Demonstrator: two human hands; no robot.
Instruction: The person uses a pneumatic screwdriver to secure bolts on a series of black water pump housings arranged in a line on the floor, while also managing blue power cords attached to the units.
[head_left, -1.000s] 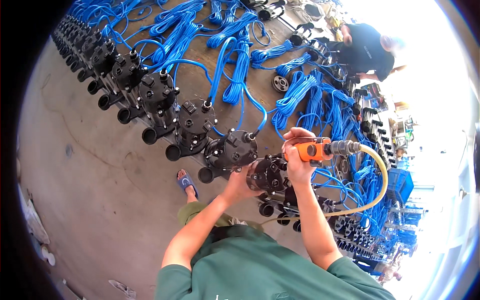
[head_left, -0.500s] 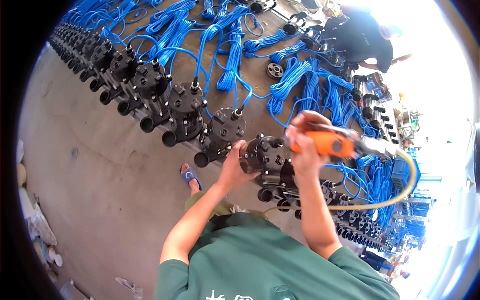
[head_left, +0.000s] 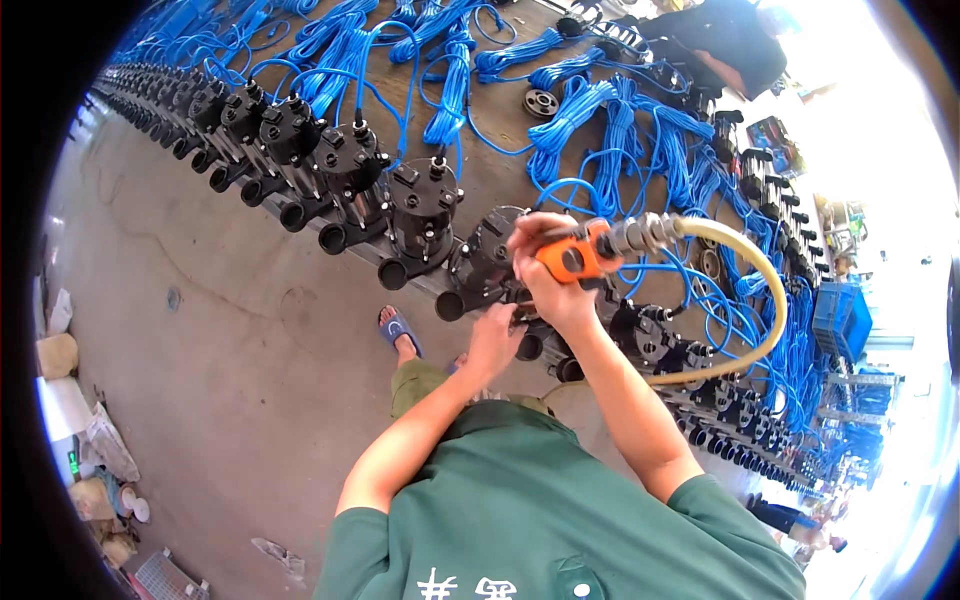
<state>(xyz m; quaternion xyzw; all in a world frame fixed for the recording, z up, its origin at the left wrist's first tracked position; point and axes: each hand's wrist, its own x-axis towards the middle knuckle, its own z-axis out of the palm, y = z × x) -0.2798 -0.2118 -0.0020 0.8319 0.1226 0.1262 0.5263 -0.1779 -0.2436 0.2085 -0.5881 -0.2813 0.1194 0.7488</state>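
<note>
My right hand (head_left: 548, 285) is wrapped around an orange air screwdriver (head_left: 590, 250), whose metal fitting leads into a yellowish hose (head_left: 776, 290). The tool is raised over the row of black submersible pumps; its tip is hidden behind my hand. Lower and to the left, my left hand (head_left: 495, 342) has its fingers curled together against the lower part of a pump, and whatever they pinch is hidden. Just beyond my hands stands a black pump (head_left: 488, 255) with a round lid. To its left is another pump (head_left: 423, 205) with a blue cable rising from its top.
Blue cable coils (head_left: 570, 125) cover the brown table (head_left: 500, 180) behind the pumps. A blue crate (head_left: 838, 320) is at the right. Across the table a person in dark clothing (head_left: 715, 45) bends over. Bags and boxes lie along the floor's left edge.
My right hand and the screwdriver have moved left, the tool tilting upward. The left hand has left the pump lid and moved down to the pump's lower part. The view has shifted along the row.
</note>
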